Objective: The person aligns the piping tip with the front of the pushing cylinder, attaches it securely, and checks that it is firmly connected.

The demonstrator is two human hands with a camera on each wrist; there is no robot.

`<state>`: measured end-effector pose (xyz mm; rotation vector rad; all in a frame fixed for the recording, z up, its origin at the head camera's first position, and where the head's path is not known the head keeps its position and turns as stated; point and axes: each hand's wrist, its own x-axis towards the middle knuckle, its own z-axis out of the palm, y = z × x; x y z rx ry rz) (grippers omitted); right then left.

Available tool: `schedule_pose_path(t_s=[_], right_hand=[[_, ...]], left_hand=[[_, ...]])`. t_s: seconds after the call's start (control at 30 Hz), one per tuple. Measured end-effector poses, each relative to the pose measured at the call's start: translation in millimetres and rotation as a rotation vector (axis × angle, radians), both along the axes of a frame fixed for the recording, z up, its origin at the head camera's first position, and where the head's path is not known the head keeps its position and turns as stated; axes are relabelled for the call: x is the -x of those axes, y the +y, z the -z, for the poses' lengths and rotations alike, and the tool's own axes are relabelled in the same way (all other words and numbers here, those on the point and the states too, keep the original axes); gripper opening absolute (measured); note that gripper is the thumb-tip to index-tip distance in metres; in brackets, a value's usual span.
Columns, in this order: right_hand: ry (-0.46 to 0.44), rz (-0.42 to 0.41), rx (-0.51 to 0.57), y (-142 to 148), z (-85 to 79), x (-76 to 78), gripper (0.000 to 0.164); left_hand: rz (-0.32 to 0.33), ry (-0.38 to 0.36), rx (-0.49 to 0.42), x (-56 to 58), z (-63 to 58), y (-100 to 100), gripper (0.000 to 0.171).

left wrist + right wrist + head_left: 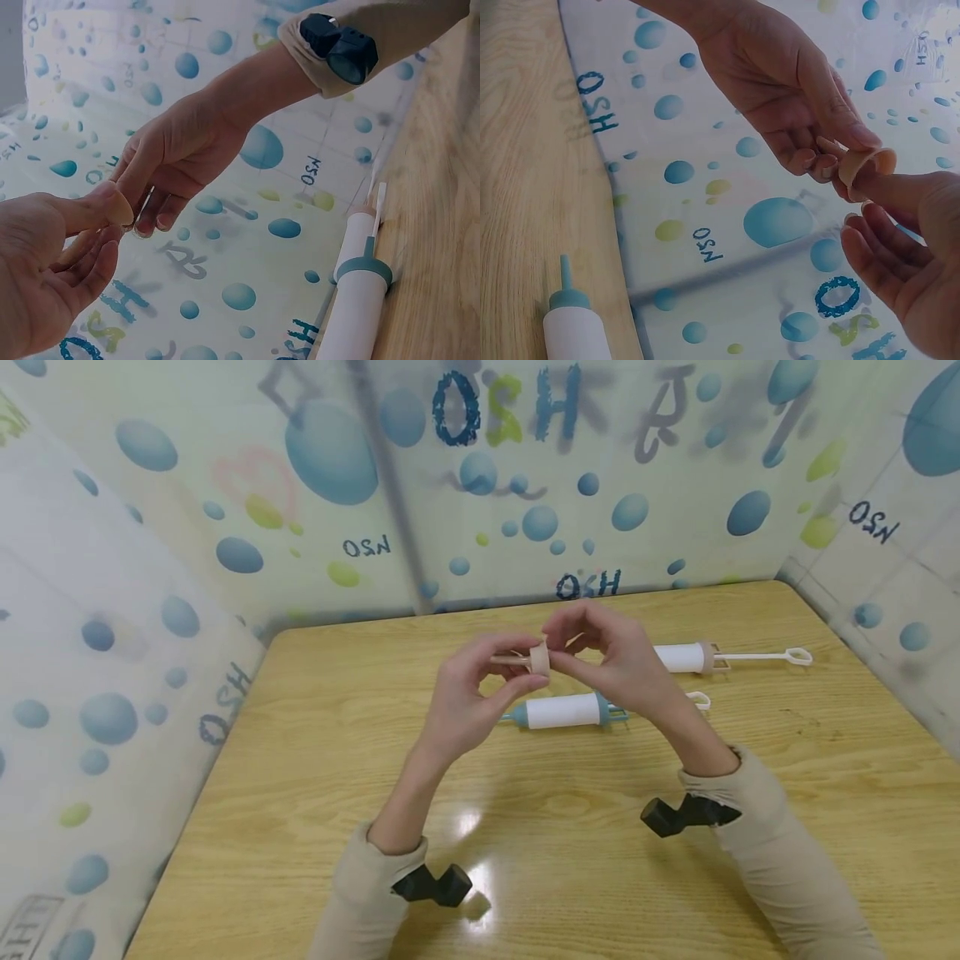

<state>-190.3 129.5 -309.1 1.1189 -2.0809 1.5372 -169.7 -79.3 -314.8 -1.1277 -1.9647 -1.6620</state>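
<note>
My left hand (468,689) grips a beige nozzle cap (539,660) above the table; the cap's thin tube points back between the fingers. My right hand (618,656) meets the cap from the other side, pinching its rim with bent fingers. In the right wrist view, the right thumb reaches into the open ring of the cap (881,161). A white syringe-like tube with blue ends (564,712) lies on the table just below the hands. Behind the right hand lies a second white tube with a beige end (681,657), partly hidden by that hand.
Both tubes have rods ending in loop handles, such as the white loop (798,656) at the right. They lie on a wooden table (300,793). A patterned covering (495,527) with blue and green dots rises behind and on both sides.
</note>
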Motion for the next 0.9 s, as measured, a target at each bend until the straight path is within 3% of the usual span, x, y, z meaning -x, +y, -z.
schedule_pose_path(t_s=[0.67,0.9], right_hand=[[-0.017,0.037,-0.115,4.4,3.4,3.3,0.03],[-0.027,0.117,-0.194,21.4,6.7,10.3,0.028]], left_hand=[[-0.023,-0.057,0.038,0.2,1.4,-0.3,0.031],[-0.024,-0.055,0.033,0.8,-0.4,-1.7,0.031]])
